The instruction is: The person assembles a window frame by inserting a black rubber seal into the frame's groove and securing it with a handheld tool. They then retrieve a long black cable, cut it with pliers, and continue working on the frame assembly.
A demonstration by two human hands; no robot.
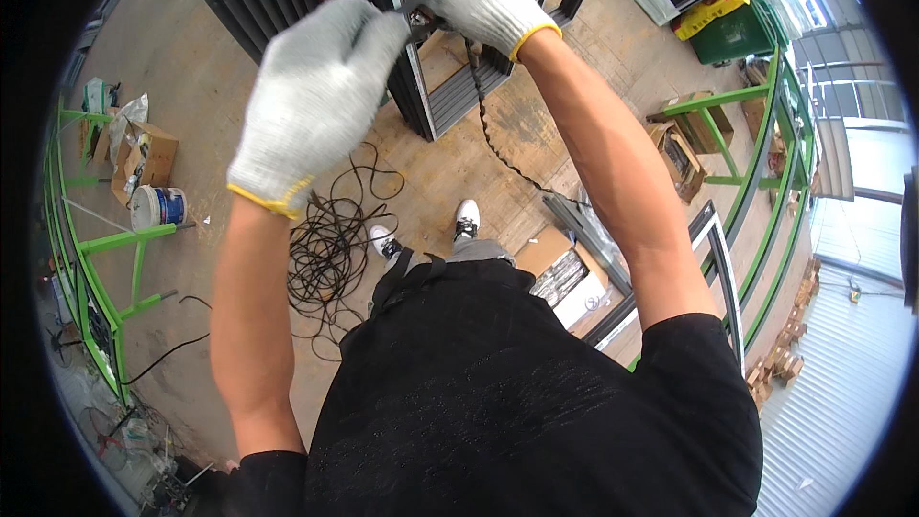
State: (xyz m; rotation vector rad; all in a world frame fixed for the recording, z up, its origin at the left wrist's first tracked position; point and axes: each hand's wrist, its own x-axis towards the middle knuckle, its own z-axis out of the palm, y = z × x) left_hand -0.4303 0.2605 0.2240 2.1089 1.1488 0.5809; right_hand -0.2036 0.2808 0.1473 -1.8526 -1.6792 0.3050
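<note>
Work at the dark frame [410,96] appears under way. Right hand [483,2] grasps a dark piece [419,17]; left hand [316,86] curls beside it, hold indeterminable. Next move likely calls for steadiness.

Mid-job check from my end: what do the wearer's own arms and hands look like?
The left hand and right hand wear matching pale grey-white knitted gloves with yellow-edged cuffs. The forearms are bare below short black sleeves. No markings show on the gloves.
</note>
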